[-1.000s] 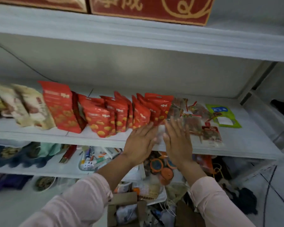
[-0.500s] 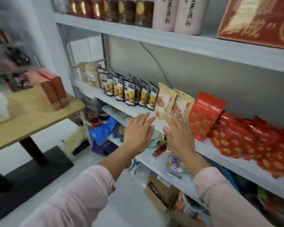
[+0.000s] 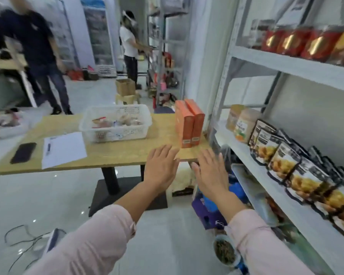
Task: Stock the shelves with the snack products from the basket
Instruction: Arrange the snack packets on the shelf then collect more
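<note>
While both hover mid-air —
Left hand (image 3: 161, 167): fingers straight, empty;
Right hand (image 3: 211, 172): fingers spread, empty;
Basket (image 3: 125, 134): snack packets — labels blurred.

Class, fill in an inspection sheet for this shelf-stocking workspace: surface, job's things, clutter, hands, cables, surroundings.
Surface: wooden table standing beside the shelf unit.
Job's things: white basket on the table with snack packets inside; dark pouches lined up on the shelf.
Clutter: two orange boxes upright, phone, paper sheet with pen.
Hands: left hand and right hand have straight fingers and hold nothing.
Cables: loose cable on the floor.
Surroundings: person in dark clothes, person in white top.
</note>
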